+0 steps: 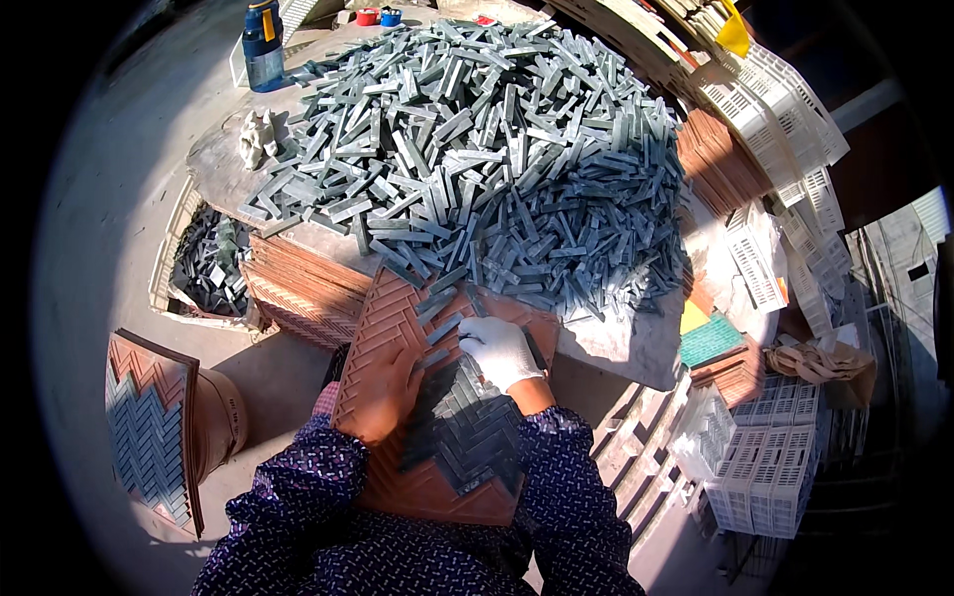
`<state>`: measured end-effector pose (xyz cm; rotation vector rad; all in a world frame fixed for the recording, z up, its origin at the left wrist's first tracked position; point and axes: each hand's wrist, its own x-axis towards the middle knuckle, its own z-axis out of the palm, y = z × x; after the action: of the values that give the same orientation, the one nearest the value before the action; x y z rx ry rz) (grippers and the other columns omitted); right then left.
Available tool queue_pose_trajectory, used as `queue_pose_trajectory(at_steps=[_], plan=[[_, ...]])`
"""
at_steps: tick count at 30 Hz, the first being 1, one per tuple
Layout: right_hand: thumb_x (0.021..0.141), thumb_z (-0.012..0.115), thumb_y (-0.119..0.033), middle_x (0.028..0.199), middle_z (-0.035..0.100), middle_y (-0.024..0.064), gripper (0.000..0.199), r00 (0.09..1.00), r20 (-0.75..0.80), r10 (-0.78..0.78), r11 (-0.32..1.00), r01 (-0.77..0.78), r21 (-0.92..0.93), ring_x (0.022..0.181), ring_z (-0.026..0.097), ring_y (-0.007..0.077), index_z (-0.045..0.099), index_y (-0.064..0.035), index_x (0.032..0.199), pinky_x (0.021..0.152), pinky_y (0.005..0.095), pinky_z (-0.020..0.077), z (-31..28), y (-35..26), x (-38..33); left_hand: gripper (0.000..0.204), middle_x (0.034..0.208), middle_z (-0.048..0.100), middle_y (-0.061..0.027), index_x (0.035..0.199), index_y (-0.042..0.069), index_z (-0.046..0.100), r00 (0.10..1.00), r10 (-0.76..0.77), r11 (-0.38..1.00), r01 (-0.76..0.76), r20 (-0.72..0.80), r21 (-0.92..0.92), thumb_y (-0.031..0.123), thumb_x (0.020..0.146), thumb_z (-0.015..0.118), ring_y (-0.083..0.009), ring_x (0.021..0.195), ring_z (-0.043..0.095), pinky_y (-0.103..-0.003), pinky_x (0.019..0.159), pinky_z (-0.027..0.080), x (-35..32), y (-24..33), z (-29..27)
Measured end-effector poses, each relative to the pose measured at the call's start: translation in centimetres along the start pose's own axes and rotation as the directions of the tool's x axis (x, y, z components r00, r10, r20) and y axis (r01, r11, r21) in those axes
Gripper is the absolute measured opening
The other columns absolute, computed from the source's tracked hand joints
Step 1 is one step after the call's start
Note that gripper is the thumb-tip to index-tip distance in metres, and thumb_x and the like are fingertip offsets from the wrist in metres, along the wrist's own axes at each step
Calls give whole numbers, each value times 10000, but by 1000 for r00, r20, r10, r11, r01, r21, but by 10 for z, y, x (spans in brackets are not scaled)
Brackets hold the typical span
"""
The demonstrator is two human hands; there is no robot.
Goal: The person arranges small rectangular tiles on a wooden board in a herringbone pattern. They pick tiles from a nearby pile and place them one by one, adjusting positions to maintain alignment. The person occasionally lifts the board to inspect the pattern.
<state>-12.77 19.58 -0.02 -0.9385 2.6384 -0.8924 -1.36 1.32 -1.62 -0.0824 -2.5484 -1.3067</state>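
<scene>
A reddish-brown tray (pixel 434 497) with herringbone grooves lies in front of me, tilted against the table edge. Dark grey stone strips (pixel 462 422) fill its middle and right in a zigzag pattern. My left hand (pixel 386 397), bare, lies over the tray's left part with fingers stretched toward a few loose strips (pixel 443 329). In a white glove, my right hand (pixel 500 353) is over the tray's upper right, its fingers curled together just above the laid strips. What is between those fingers is hidden.
A large heap of grey strips (pixel 447 139) covers the table. Left are stacked trays (pixel 303 283), a crate of dark pieces (pixel 164 268) and a filled tray (pixel 149 437) on a drum. A blue bottle (pixel 263 50) stands far left; white crates (pixel 765 467) are at right.
</scene>
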Motion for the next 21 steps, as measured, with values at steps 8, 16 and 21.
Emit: queue_pose_trajectory(at_steps=[8,16,21], plan=[[831,585,-197,860,605,121,171,983,30,-182,970,184,-159,814,595,317,616,-83,954,700,380,480,-5,16,-14,264,914,587,-170,1013,27,585,1000,6,1000,-6,2,15,36,758,654,-376,847,572,-421,708,473,2,-2,2],[792,654,-123,878,624,138,253,975,-221,24,996,-4,93,823,623,324,614,-56,1033,715,372,509,-9,-9,-34,262,955,575,-147,1020,36,573,999,3,997,-6,36,80,87,775,651,-355,885,565,-405,740,485,1,1,5],[748,621,-84,985,582,87,190,949,-126,-288,947,263,-183,876,604,286,617,-96,937,686,368,510,6,-5,-21,242,912,579,-155,1016,29,599,998,19,999,-21,67,31,67,781,644,-357,855,566,-407,720,473,5,-2,8]])
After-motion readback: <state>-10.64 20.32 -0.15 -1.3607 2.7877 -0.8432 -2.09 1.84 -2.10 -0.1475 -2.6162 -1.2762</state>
